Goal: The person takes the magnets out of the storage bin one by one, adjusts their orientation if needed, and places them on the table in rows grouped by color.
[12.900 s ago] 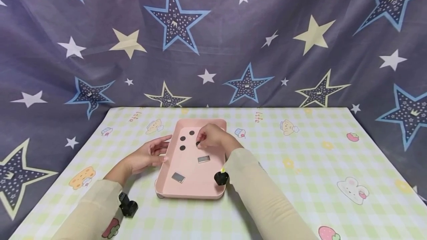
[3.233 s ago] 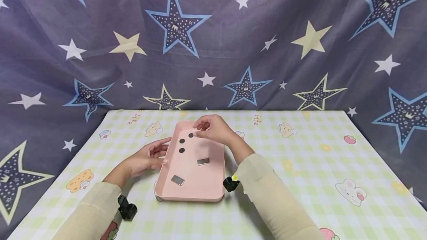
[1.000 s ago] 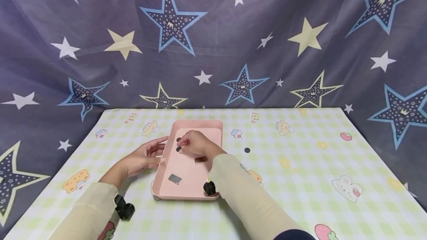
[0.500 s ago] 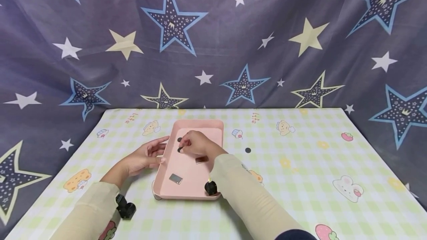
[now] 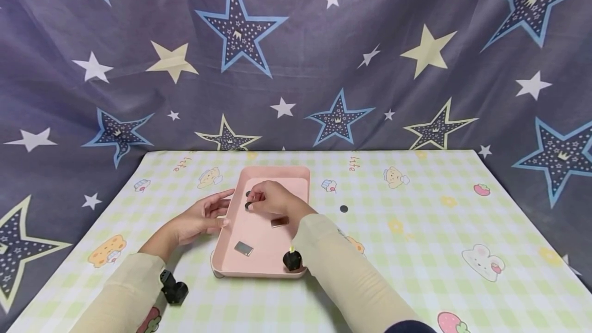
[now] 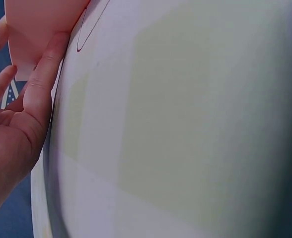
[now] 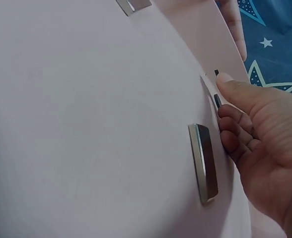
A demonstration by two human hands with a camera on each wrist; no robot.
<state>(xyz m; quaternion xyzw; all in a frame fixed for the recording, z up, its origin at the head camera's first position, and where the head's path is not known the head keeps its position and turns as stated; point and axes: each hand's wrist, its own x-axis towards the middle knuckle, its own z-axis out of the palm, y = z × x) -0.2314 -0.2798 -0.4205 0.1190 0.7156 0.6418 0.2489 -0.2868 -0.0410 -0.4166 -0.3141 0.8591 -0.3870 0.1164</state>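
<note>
Soft cream sleeves (image 5: 356, 276) with loose, crinkled cuffs reach in from the near edge, a small black block (image 5: 173, 288) at the left cuff and another black block (image 5: 292, 259) at the right, the latter covering part of the tray's near right corner. The tray (image 5: 263, 274) is smooth, matt pink, oblong and round-cornered, with a raised wall; it lies on a table cloth (image 5: 416, 266) of pale green and white checks printed with little cartoons. Inside, at the near left, lies a flat, shiny metal plate (image 5: 243, 248); farther in is a second metal plate (image 5: 279, 222), a thick rectangle with a bright edge, just beside the right hand. The left hand (image 5: 199, 221) rests against the tray's left wall, its fingers spread apart, thumb nearer. The right hand (image 5: 277, 202) leans over the wall, thumb and fingers pinching a small black disc (image 5: 247, 206) inside the tray, its other fingers curled. A second black disc (image 5: 248, 193) sits just beyond, partly hidden by that hand. A third black disc (image 5: 344, 208) lies flat on the cloth, right of the tray. Behind hangs a creased, purple-grey curtain (image 5: 305, 60) patterned with stars.
</note>
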